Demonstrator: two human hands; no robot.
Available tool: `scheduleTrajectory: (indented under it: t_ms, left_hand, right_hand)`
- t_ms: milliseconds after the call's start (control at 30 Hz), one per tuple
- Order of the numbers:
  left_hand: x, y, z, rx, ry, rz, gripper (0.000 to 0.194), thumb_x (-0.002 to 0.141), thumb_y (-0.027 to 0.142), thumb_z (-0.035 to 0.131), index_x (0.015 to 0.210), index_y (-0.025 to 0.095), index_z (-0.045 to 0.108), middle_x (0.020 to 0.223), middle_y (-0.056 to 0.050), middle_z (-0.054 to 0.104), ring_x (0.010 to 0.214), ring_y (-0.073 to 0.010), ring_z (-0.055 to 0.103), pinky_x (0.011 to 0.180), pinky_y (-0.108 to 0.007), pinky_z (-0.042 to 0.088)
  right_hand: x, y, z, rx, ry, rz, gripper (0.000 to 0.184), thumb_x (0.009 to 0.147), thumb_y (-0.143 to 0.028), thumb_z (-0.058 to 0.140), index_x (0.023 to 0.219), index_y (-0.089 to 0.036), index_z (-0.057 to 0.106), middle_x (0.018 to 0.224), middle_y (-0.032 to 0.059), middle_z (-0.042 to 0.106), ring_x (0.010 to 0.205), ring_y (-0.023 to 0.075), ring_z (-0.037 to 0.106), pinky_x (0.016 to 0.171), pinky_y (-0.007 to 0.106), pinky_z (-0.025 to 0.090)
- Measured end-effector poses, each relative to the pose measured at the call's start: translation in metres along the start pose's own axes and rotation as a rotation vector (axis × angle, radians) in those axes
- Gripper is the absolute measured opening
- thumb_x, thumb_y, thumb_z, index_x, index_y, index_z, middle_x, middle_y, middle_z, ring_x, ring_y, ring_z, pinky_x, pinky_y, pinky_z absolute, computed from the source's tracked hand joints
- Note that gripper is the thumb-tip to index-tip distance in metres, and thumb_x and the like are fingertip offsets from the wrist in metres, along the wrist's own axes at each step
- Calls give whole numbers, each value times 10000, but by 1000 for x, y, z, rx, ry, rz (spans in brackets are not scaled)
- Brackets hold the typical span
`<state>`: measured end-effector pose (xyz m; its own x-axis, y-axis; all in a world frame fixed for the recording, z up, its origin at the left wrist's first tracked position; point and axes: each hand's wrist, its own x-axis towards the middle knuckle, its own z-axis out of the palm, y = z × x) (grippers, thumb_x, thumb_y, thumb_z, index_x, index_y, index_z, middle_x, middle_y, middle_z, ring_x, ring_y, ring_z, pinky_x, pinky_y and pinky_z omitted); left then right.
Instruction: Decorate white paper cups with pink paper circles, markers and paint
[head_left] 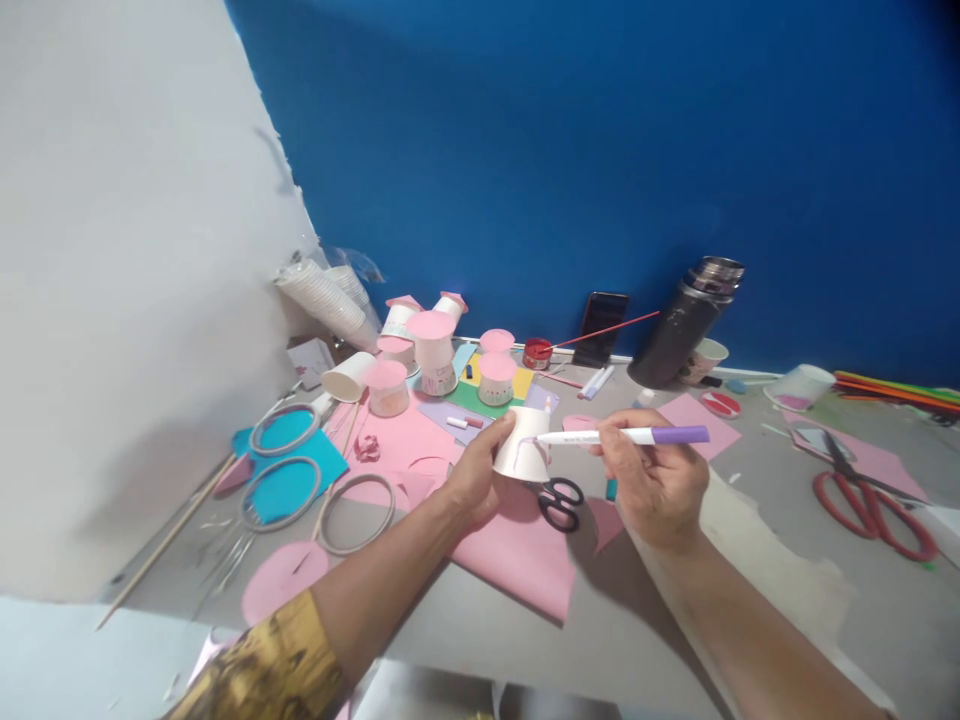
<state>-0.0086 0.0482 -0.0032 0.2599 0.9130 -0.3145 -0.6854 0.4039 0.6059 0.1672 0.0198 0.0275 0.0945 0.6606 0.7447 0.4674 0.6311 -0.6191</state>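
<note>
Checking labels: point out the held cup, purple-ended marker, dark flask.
Held cup (521, 457): head view, side wall.
Purple-ended marker (577, 438): head view, white barrel.
Dark flask (673, 338): head view, middle of body.

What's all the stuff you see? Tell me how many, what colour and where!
Held cup: one, white, centre
Marker: one, white and purple, centre
Pink-topped cups: several, white and pink, back
Stacked cups: many, white, back left
Loose cups: three, whitish, left and right
Scissors: two, red-handled right, black-handled centre
Rings: three, grey, left
Paper: many pieces, pink, blue, yellow, green, throughout
Phone: one, black, back
Pens: two, white, by the phone
Bottle: one, dark, back right
Pot: one, red, back
Coloured sticks: several, mainly orange and green, far right
Table: one, grey, underneath
Walls: two, blue behind, white left
Sleeve: one, yellow-brown, bottom left
Left hand: one, on the held cup
Right hand: one, around the marker
</note>
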Motion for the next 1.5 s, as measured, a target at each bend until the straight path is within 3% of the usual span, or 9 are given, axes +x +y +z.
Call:
scheduleTrajectory:
  t_ms: [333, 500, 800, 967, 1100, 1267, 1500]
  left_hand:
    - [0, -2, -1, -14, -1, 19, 279, 941, 323, 637, 1093, 96, 694, 862, -115, 743, 761, -237, 728, 757, -344, 589]
    - [0, -2, 1, -58, 5, 63, 204, 918, 247, 676, 1073, 120, 712, 980, -101, 758, 908, -224, 731, 855, -296, 569]
    - [4, -5, -3, -13, 29, 83, 254, 893, 316, 715, 1063, 127, 724, 1016, -96, 755, 949, -222, 718, 899, -297, 551]
    - [2, -4, -1, 29, 20, 82, 304, 921, 358, 659, 1102, 118, 709, 932, -103, 741, 815, -231, 709, 755, -335, 583]
    - [-1, 1, 2, 45, -3, 33, 381, 966, 406, 564, 1131, 82, 680, 823, -124, 719, 692, -247, 688, 612, -350, 566]
    - [-2, 6, 1, -11, -81, -41, 455, 984, 436, 492, 1183, 59, 651, 909, -187, 729, 755, -282, 716, 610, -365, 568]
    - [-3, 6, 2, -42, -94, -47, 446, 988, 421, 480, 1196, 69, 658, 825, -134, 702, 715, -271, 705, 573, -359, 562]
  right_hand:
    - [0, 2, 1, -9, 7, 0, 116, 948, -266, 654, 868, -189, 686, 627, -22, 680, 465, 111, 583, 475, 231, 479]
    - [-2, 1, 1, 56, -50, -16, 91, 950, -239, 640, 883, -192, 679, 666, -22, 691, 475, 100, 596, 465, 210, 476]
    - [-3, 3, 2, 62, -62, -34, 63, 945, -228, 643, 905, -204, 684, 734, -13, 709, 486, 90, 580, 477, 205, 466]
    - [-4, 2, -2, 96, -156, -24, 110, 946, -232, 624, 849, -208, 672, 688, -25, 675, 468, 92, 551, 466, 211, 450]
    - [-1, 0, -3, 112, -70, 29, 111, 943, -255, 638, 861, -201, 690, 663, -25, 671, 463, 94, 556, 456, 211, 442]
    - [6, 4, -6, 86, 70, 108, 147, 944, -300, 660, 850, -191, 690, 597, -34, 642, 439, 95, 525, 455, 224, 435]
    - [2, 3, -5, 59, -2, 60, 124, 932, -293, 674, 864, -192, 695, 598, -23, 655, 494, 127, 610, 486, 233, 479]
